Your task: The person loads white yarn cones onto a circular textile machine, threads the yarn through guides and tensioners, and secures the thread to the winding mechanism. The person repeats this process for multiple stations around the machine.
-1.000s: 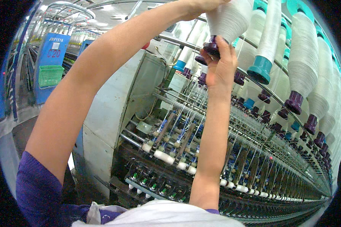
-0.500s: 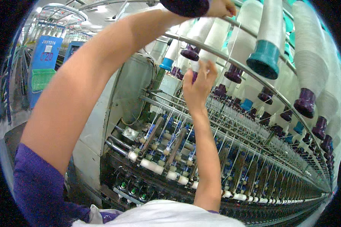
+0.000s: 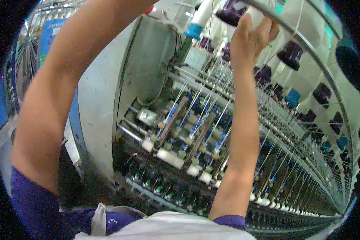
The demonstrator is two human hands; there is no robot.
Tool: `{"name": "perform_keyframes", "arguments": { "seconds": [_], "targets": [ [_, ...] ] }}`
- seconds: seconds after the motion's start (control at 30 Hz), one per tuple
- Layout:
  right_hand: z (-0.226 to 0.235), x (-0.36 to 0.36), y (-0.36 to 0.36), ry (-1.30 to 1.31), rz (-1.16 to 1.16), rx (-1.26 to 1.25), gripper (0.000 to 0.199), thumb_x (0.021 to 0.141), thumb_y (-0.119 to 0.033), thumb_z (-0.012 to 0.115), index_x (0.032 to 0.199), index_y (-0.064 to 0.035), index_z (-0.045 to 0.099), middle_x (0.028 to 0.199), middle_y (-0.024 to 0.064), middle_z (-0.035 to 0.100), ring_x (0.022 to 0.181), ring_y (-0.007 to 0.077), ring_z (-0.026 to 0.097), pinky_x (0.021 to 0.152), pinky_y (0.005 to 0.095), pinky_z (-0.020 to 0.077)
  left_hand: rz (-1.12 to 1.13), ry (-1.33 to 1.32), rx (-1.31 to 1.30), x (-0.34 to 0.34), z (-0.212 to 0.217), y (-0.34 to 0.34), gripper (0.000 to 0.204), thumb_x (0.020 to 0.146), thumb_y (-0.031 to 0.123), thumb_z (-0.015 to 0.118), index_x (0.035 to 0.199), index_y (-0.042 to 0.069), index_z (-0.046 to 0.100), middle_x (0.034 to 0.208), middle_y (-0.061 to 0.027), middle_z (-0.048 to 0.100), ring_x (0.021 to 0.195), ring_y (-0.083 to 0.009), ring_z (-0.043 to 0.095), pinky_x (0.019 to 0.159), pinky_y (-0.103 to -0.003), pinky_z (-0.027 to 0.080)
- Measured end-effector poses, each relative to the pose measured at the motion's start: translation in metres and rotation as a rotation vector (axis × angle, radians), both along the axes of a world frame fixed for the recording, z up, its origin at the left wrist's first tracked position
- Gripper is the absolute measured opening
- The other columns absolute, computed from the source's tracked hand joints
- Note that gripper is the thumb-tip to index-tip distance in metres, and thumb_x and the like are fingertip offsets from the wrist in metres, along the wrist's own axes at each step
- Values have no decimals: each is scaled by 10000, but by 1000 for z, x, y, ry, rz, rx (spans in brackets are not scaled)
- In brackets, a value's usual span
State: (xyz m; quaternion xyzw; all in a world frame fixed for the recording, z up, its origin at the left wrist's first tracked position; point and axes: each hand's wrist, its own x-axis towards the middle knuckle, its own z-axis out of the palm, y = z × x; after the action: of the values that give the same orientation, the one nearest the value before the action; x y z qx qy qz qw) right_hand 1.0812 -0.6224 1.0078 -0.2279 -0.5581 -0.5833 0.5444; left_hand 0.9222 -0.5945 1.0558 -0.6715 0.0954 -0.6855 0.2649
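Head view: right hand [image 3: 250, 38], upper centre, grip curled round purple bobbin base [image 3: 232, 12]; left hand beyond frame, grip state indeterminate

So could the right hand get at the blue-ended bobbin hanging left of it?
Probably yes. The right hand is already raised at the rail, and the blue-ended bobbin hangs just left of it at a similar height, with nothing visible between them.

The person wears a dark purple shirt with short sleeves. The left sleeve [image 3: 32, 204] ends above the elbow, and only the edge of the right sleeve [image 3: 228, 220] shows. A white cloth, like an apron [image 3: 164, 228], covers the chest. Both forearms are bare. The right hand [image 3: 250, 38] wears nothing.
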Motion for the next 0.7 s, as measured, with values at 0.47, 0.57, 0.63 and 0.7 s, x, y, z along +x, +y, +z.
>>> {"name": "perform_keyframes", "arguments": {
  "seconds": [0.47,0.57,0.63,0.7],
  "targets": [
    [-248,38,-54,1290,989,-1005,229,949,-253,508,1035,-76,626,994,25,647,923,154,560,784,346,396,-1085,786,-1268,114,-304,44,425,945,233,608,1318,45,527,1095,-66,608,989,-129,586,865,-276,473],
    [-259,60,-58,1252,1025,-1107,243,949,-251,519,1041,-46,613,1009,52,647,948,170,581,798,350,411,-1036,904,-1288,126,-309,55,257,920,201,649,1121,44,678,995,-16,654,916,-98,602,788,-250,482],
    [-267,73,-64,1226,1044,-1213,268,940,-249,542,1088,-34,603,1050,63,644,985,177,582,811,350,419,-1010,972,-1341,130,-315,59,212,893,181,682,1051,41,703,937,-8,681,874,-77,609,758,-239,489],
    [-272,81,-71,1195,1019,-1282,309,928,-245,567,1140,-20,589,1097,77,636,1014,184,582,828,349,424,-974,988,-1348,140,-319,64,210,886,191,691,1040,49,706,925,-9,691,874,-82,614,789,-250,501]
  ]
}}
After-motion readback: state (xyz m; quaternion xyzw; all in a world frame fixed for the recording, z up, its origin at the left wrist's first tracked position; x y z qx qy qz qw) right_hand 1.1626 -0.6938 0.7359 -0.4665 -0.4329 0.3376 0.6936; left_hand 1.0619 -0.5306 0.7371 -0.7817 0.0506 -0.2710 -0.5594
